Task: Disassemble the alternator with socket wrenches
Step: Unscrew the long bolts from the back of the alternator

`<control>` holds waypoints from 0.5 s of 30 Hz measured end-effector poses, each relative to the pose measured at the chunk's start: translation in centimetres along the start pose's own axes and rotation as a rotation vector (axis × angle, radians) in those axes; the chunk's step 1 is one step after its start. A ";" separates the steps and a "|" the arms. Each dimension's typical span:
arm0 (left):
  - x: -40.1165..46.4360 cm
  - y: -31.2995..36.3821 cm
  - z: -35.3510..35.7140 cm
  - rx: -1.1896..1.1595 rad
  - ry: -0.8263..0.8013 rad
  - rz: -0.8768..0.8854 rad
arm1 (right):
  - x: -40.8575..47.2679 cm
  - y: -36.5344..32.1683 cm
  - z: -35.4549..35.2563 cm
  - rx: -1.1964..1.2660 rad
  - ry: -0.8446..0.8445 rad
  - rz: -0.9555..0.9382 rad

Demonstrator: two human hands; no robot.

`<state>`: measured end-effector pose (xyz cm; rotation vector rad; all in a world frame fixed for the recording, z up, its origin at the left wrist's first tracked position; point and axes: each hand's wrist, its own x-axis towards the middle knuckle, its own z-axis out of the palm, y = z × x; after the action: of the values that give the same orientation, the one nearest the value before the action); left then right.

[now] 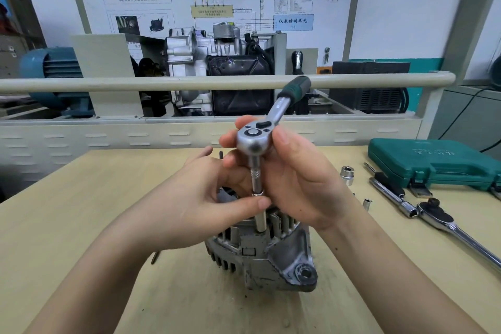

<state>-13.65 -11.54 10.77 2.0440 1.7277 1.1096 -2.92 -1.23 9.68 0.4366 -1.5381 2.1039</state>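
From the head camera, the alternator sits on the pale wooden table, near the front middle, its grey cast-metal body ribbed with cooling slots and a bolt lug pointing toward the lower right. A ratchet wrench stands over it: its extension bar and socket run nearly straight up and down, the socket's lower end down on the alternator's top, while the green-and-black handle angles up and away to the right.

The left hand pinches the extension bar where it joins the socket, thumb pressed to the metal. The right hand is closed around the shiny ratchet head and upper bar, thumb along its side.

On the right, a green plastic tool case lies shut, so its contents cannot be seen. Beside it lie a second, long chrome ratchet, one large loose socket and one small one, all standing apart on the table.
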 end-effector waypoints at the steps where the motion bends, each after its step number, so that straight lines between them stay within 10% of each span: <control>1: 0.0 0.0 -0.1 0.018 0.009 0.010 | 0.0 0.0 -0.1 0.002 -0.013 -0.008; 8: 0.2 -0.4 0.4 0.322 0.098 0.088 | 0.0 0.4 -0.2 0.129 0.118 -0.120; 15: 0.3 -0.7 0.3 0.134 0.014 0.040 | 0.3 0.5 0.6 0.017 0.183 -0.027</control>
<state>-13.91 -11.00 10.21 2.1623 1.8213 1.0485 -3.47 -1.83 9.57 0.2606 -1.4033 2.0754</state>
